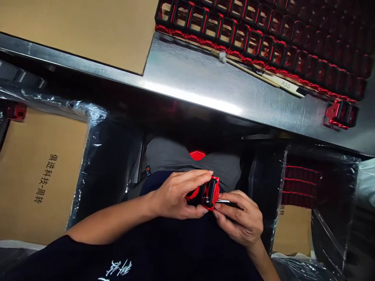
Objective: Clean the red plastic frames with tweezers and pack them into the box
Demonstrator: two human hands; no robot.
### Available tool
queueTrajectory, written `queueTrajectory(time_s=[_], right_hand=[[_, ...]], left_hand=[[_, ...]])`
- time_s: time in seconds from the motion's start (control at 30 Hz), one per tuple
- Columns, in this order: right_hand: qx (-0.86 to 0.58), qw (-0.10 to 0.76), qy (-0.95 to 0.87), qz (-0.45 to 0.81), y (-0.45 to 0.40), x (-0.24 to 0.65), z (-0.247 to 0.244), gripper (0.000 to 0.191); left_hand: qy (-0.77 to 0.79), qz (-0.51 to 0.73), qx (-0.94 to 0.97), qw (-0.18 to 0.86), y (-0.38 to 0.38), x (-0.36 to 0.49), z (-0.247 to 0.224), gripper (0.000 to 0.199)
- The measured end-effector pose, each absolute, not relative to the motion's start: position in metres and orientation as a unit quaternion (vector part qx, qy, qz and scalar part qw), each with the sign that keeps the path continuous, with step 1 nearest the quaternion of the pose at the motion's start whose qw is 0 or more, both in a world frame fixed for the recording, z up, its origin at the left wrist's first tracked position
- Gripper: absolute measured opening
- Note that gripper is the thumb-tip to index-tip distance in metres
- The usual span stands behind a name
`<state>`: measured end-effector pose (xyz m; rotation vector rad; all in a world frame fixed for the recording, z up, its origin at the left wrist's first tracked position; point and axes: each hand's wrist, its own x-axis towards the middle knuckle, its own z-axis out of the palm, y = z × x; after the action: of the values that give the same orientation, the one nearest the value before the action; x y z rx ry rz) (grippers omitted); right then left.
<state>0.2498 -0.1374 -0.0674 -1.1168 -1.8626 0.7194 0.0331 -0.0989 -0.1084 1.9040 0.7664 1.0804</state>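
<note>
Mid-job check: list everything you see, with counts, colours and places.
Metal table: one, silver, across top
Cardboard sheet: one, brown, table's left
Frames in rows: many, red-black, table's right
Loose frame: one or two, red-black, near table's right end
Stick: one, tan, before rows
A55 strip: one, cream, beside stick
Left cardboard: one, brown, left
Small part: one, red, above it
Stacked parts: several, dark red, right
Right cardboard: one, brown, below them
Clear plastic: count unclear, transparent, both sides
Held part: one, red-black, left hand
Thin rod: one, silver, right hand
Trousers: grey, centre
Shirt: navy, bottom
Left hand: one, bare, centre
Right hand: one, bare, right of it
</note>
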Motion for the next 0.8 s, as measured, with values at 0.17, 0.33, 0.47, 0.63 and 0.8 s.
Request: queueTrajectory(time_s=[0.17, 0.33, 0.47, 0.63, 0.8], right_hand=[[-0.419, 0.398, -0.766, 0.282, -0.13, 0.249, -0.065, 0.016], [-0.416, 0.393, -0.766, 0.292, -0.127, 0.247, -0.065, 0.021], [-0.423, 0.393, -0.765, 0.287, -0.128, 0.246, -0.065, 0.018], [-0.418, 0.381, -0.775, 0.282, -0.129, 0.247, -0.064, 0.011], [-0.393, 0.352, -0.799, 0.288, -0.125, 0.252, -0.061, 0.011]], left_hand=[[0.32, 0.433, 0.753, 0.38, -0.101, 0.029, -0.107, 0.089], [0.327, 0.43, 0.752, 0.377, -0.102, 0.026, -0.108, 0.088], [0.327, 0.429, 0.75, 0.384, -0.101, 0.026, -0.109, 0.087], [0.324, 0.427, 0.75, 0.387, -0.1, 0.026, -0.109, 0.087], [0.316, 0.422, 0.755, 0.39, -0.099, 0.025, -0.11, 0.086]])
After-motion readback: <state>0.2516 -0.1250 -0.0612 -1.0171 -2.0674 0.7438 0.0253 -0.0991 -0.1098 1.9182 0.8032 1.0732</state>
